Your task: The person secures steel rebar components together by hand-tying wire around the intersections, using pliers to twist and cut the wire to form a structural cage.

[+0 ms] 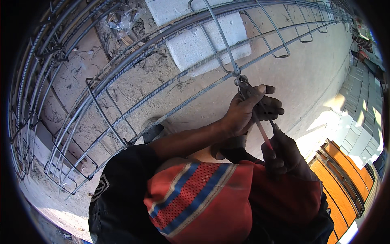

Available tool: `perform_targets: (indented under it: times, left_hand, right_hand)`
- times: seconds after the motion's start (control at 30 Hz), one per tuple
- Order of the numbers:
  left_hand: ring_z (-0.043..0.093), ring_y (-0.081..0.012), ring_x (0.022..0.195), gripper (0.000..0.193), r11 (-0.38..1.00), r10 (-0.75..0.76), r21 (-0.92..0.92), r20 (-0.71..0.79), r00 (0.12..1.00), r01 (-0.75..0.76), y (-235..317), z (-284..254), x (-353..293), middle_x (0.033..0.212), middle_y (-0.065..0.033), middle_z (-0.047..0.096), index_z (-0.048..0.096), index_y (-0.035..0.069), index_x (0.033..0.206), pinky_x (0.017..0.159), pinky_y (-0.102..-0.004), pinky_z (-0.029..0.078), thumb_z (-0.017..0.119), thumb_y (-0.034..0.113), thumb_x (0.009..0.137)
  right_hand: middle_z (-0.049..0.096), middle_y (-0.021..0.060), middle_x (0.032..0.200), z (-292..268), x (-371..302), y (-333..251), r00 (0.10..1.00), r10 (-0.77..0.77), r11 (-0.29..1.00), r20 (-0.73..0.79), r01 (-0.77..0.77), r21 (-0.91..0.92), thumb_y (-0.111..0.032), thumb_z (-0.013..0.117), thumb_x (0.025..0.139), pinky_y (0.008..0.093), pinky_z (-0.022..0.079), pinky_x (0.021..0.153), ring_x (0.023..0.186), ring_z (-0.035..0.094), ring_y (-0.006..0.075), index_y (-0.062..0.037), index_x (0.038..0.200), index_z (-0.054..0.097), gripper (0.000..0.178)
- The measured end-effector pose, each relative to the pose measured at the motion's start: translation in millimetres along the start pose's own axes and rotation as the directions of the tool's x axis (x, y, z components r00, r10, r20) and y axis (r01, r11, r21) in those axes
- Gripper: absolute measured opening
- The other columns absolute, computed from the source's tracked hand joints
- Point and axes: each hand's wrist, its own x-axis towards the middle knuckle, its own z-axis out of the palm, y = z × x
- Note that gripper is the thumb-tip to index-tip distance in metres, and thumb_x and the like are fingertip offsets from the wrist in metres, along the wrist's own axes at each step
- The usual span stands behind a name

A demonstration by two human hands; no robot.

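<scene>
Long-handled tying pincers (260,126) slant up from my right hand, their jaws at a crossing where a bent steel stirrup (222,35) meets a ribbed reinforcing bar (195,94). My right hand (284,152) is closed round the handles, one of them reddish near its end. Round the upper part of the pincers, just below the jaws, is my left hand (248,106), thumb across the tool and the other fingers curled behind it. Any tie wire at the crossing is too small to make out.
The rebar cage curves across the far side, with many bars bunched at the left (30,89). White blocks (209,42) lie beneath it. Wire scraps and a clear plastic bag (120,22) litter the ground. Orange panels (331,187) and grey paving (357,101) are at right.
</scene>
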Motion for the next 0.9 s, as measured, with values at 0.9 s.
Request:
perform_targets:
  times: [0.9]
  left_hand:
    - [0.049, -0.0162, 0.054, 0.031, 0.980, -0.123, -0.175, -0.179, 0.976, 0.092, -11.3, 30.6, 9.4, 0.056, 0.0005, 0.040, 0.045, 0.012, 0.069, 0.058, -0.0363, 0.045, 0.058, 0.031, 0.089]
  right_hand:
    - [0.056, 0.0210, 0.063, -6.4, -21.0, -10.9, 0.982, -0.151, 0.953, -0.114, 0.114, -0.282, -0.063, 0.038, 0.085, 0.0324, 0.046, 0.045, 0.049, 0.056, 0.0262, 0.0141, 0.102, 0.050, 0.080]
